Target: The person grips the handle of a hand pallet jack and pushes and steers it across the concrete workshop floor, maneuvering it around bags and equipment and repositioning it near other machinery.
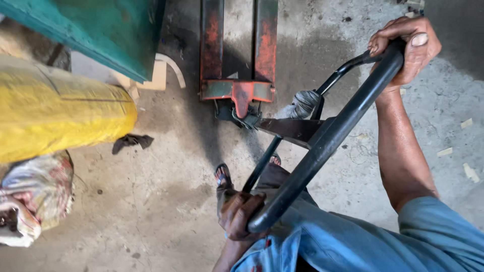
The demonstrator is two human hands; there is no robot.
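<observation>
Left hand (241,214) fingers wrapped tight round near end of black loop handle (327,143), low by the hip. Right hand (406,48) fingers clamped on far end, up by the release lever (348,68). Handle tilted across the body, running down to the pallet jack (238,75): red forks flat on concrete floor (151,201), pump base just ahead of sandalled feet (223,176). Yellow sack (55,118) and green crate (111,30) off to the left, near the forks. Best practice here: both grips firm, pull even, toes clear of the base, watch left-side clearance against sack. Rag (132,142) on floor between.
</observation>
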